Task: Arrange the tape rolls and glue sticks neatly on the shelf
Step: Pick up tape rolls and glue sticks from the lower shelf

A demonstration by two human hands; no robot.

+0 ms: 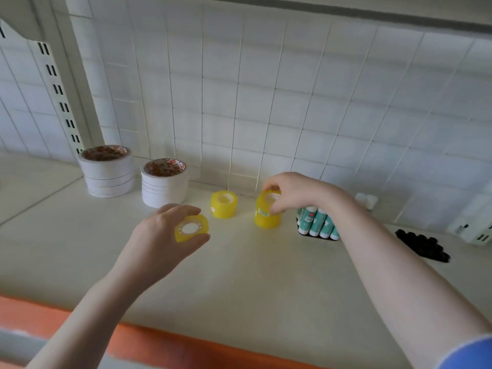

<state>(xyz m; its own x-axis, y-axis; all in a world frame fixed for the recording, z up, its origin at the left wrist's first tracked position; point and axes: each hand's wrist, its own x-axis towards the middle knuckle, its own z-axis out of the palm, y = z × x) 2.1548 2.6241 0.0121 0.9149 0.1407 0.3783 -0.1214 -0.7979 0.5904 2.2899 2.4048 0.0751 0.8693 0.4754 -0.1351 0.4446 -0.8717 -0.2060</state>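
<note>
Your left fingers (pixel 183 209) curled over the top of a single yellow translucent tape roll (pixel 192 228), with the thumb pressed under its lower edge, so your left hand (pixel 162 235) gripped it clear of the pale shelf board (pixel 239 275), tilted so its white core faced you. Your right fingers (pixel 271 186) and thumb pinched the top roll of the taller yellow tape stack (pixel 267 210), and your right hand (pixel 292 191) sat over that stack, which stood on the board.

Taking that taller stack as the landmark: the shorter yellow tape stack (pixel 224 204) stood just to its left, apart from it, also upright on the board. The roll in your left hand was in front of and left of the shorter stack. Farther left, towards the tiled back wall (pixel 266 89), stood two stacks of white double-sided tape rolls, the nearer one (pixel 164 182) beside the farther one (pixel 107 171), which stood by the slotted white upright (pixel 57 89). Just right of the landmark, partly hidden by your right forearm, was a bunch of white and teal glue sticks (pixel 316 222). Well to the right lay a cluster of small black objects (pixel 422 245); what they were could not be told. An orange strip (pixel 186 344) ran along the board's front edge.
</note>
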